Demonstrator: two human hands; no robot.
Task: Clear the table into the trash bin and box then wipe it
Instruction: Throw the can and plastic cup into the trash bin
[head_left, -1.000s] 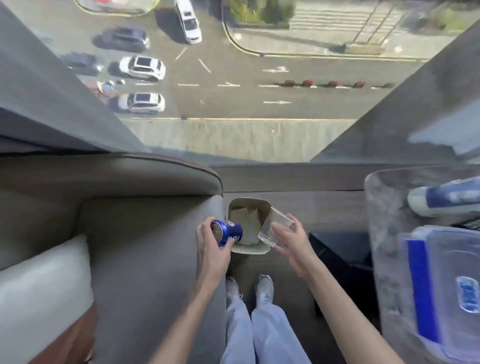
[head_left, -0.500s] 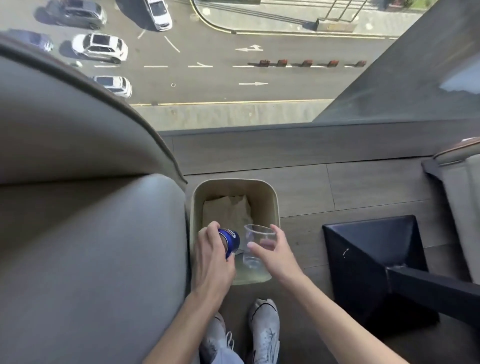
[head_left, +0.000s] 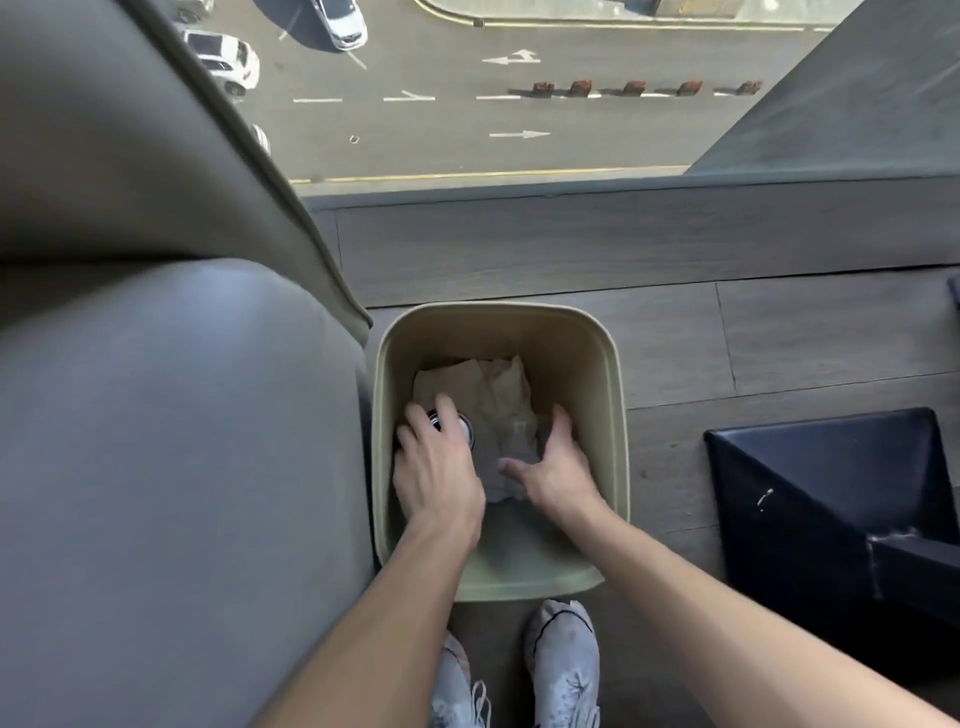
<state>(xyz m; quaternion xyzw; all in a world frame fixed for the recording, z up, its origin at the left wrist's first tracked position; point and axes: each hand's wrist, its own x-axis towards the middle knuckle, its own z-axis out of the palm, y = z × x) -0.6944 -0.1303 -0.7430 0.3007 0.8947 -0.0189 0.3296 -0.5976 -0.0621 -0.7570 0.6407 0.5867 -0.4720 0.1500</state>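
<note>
Two-handed, reaching down inside the beige trash bin (head_left: 582, 353), which is standing on the wood floor (head_left: 779, 338) just beside the grey sofa (head_left: 182, 467). Curling the left hand (head_left: 436, 467) over a dark can (head_left: 464, 428), fingers wrapped round its side, holding it low against the crumpled brown paper (head_left: 483, 384) lying at the bottom. Spreading the right hand (head_left: 561, 467) loose, fingers relaxed and gripping nothing clearly; possibly hovering over something translucent, but too blurred for telling. Judging progress: working through the binning stage, with the can inside the bin's walls but not yet let go. Seeing no table, box or cloth from this angle, so not knowing how much is waiting there; presumably leaving the boxing and wiping undone. Standing with pale shoes (head_left: 563, 660) right at the bin's near rim.
</note>
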